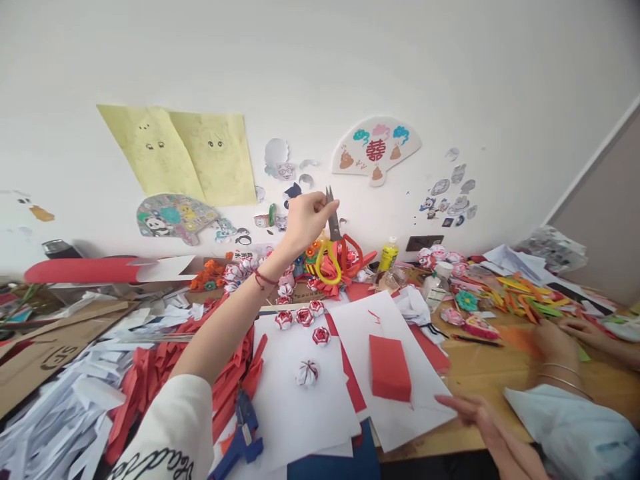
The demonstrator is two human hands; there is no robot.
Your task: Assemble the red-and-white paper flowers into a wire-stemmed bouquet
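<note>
My left hand (304, 220) is raised over the back of the table, pinched shut on the blades of a pair of scissors (331, 223) whose yellow handles hang down. A red string circles that wrist. My right hand (467, 407) lies low at the near right, fingers stretched out and slightly blurred, at the edge of a white paper sheet (400, 413). A red paper block (389, 368) rests on that sheet. Small red-and-white paper balls (307, 373) sit on another white sheet between my arms.
A blue glue gun (245, 437) lies near the front edge. Red paper strips (145, 387) and white scraps (55, 413) pile up on the left. A co-worker's hand (547, 341) with bangles rests at the right by coloured strips (525, 300). A yellow glue bottle (388, 254) stands at the wall.
</note>
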